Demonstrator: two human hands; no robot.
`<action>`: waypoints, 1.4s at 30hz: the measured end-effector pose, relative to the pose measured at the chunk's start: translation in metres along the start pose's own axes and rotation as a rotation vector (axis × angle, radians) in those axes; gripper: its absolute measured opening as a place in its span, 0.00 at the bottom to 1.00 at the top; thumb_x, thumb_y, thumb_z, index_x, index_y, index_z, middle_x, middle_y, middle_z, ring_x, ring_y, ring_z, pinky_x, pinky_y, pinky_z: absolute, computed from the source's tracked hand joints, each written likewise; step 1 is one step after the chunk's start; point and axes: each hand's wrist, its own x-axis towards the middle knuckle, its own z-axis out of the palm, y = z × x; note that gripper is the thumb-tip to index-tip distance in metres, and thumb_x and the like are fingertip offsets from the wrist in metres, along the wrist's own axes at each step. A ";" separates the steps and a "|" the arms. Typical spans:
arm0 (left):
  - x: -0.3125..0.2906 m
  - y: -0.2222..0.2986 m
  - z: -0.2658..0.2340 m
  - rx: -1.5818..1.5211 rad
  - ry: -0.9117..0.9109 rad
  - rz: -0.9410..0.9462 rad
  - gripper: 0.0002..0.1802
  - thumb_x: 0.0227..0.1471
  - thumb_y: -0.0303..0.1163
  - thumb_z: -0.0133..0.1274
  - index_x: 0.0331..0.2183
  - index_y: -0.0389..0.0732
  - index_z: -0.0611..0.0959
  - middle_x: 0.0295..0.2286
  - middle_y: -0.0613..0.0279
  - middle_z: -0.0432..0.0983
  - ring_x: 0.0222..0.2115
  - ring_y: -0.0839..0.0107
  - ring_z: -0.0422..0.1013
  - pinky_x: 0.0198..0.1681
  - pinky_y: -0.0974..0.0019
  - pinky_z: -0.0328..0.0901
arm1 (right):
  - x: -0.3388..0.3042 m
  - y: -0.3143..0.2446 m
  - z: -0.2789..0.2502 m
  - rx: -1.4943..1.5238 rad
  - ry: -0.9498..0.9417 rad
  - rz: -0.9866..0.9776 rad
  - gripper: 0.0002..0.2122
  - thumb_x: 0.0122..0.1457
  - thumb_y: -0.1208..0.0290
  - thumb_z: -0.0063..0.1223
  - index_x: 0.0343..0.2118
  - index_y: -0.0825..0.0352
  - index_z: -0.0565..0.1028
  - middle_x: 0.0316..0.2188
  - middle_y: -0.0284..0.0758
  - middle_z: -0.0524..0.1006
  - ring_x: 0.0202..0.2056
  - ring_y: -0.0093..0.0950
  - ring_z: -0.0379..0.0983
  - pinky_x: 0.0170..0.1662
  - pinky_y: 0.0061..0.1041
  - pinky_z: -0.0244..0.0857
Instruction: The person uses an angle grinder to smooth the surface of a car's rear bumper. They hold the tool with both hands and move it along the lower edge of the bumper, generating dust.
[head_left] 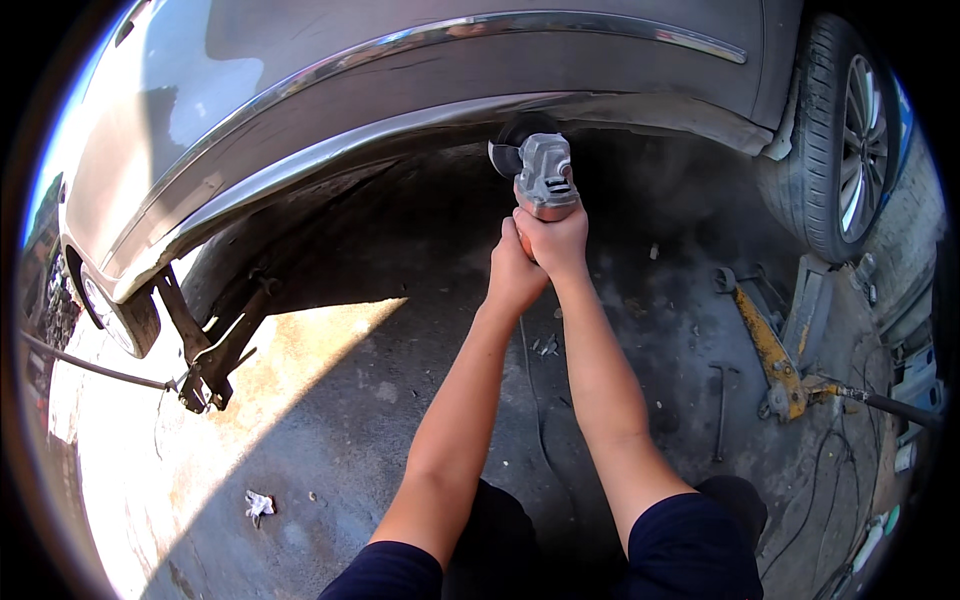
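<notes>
Both my hands are wrapped round the orange body of an angle grinder (546, 172), arms stretched out ahead of me. My left hand (514, 268) grips lower and to the left, and my right hand (556, 240) sits against it, closer to the metal gear head. The dark disc and guard (507, 157) are at the lower edge of a grey-brown car's sill (420, 128); whether the disc touches the metal I cannot tell. A cord (535, 400) trails down from the grinder over the floor.
A yellow floor jack (780, 370) stands right, near the car's wheel (850, 140). Another dark jack (205, 365) props the car at left, its long handle sticking out. A T-shaped metal tool (722, 410), a crumpled white scrap (259, 505) and cables (825, 450) lie on the concrete.
</notes>
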 end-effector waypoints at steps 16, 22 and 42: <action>-0.001 0.009 0.002 -0.010 -0.029 -0.032 0.31 0.47 0.34 0.70 0.45 0.33 0.70 0.38 0.32 0.81 0.44 0.32 0.78 0.44 0.49 0.73 | 0.002 -0.003 -0.005 -0.004 -0.004 0.023 0.23 0.46 0.71 0.74 0.44 0.73 0.77 0.40 0.40 0.84 0.41 0.27 0.83 0.49 0.30 0.75; 0.000 -0.003 0.004 0.036 -0.042 -0.011 0.44 0.49 0.41 0.71 0.59 0.34 0.67 0.42 0.35 0.82 0.45 0.37 0.79 0.46 0.51 0.74 | -0.001 -0.006 -0.005 0.015 -0.008 0.000 0.23 0.46 0.73 0.73 0.45 0.73 0.77 0.40 0.39 0.84 0.42 0.28 0.82 0.49 0.29 0.74; -0.003 0.009 0.007 0.007 0.012 -0.015 0.36 0.47 0.37 0.71 0.50 0.33 0.70 0.40 0.32 0.82 0.45 0.34 0.78 0.45 0.49 0.73 | 0.000 -0.018 -0.007 -0.061 -0.014 -0.008 0.24 0.45 0.71 0.75 0.45 0.73 0.78 0.39 0.39 0.85 0.41 0.28 0.83 0.48 0.30 0.75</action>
